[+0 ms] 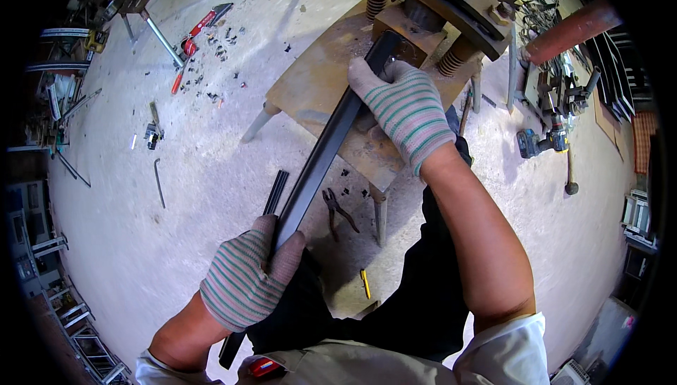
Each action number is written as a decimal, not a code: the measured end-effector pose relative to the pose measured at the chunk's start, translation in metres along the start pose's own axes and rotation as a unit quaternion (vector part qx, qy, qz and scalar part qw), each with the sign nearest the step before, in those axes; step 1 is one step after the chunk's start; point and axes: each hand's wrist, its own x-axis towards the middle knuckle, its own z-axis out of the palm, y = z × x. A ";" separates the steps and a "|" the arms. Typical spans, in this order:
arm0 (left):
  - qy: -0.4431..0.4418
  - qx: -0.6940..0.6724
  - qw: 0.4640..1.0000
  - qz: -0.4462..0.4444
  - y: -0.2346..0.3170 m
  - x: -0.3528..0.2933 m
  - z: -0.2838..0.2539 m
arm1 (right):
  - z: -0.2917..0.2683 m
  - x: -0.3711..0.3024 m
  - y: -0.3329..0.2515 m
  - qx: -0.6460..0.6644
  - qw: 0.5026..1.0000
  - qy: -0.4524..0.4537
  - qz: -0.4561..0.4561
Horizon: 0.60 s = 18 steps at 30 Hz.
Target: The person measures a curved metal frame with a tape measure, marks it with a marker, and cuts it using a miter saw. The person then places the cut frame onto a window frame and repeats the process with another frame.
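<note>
A long black metal profile [317, 161] slants from my lap up to a rusty punch press [423, 15], its far end at the tooling under the upper plate. My left hand [243, 279], in a striped knit glove, is closed round the near part of the profile. Farther up, my right hand [405, 106], gloved the same way, grips it close to the press, thumb on top. Beside the left hand a second, grooved dark strip [276, 191] shows; its middle is hidden behind that hand. Whether the profile's tip sits inside the tooling I cannot tell.
Pliers [338, 212] and a yellow pen-like object [365, 283] lie on the floor near my legs. A red-handled tool [199, 27] lies among black scraps at the far left. To the right are a cordless drill [541, 142], a hammer [571, 173] and a red pipe [571, 32].
</note>
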 end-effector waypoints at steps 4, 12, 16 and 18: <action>0.003 -0.021 1.000 0.010 -0.003 -0.002 0.003 | 0.003 -0.003 -0.003 0.094 0.995 -0.021 0.028; 0.008 -0.015 1.000 0.011 -0.001 -0.003 0.006 | 0.005 0.002 0.008 0.165 0.986 -0.036 0.013; 0.015 -0.006 1.000 0.017 -0.002 -0.003 0.005 | 0.007 -0.001 0.004 0.175 0.984 -0.036 0.015; 0.018 0.006 1.000 0.020 -0.005 -0.001 0.005 | 0.007 0.000 0.005 0.185 0.982 -0.035 0.014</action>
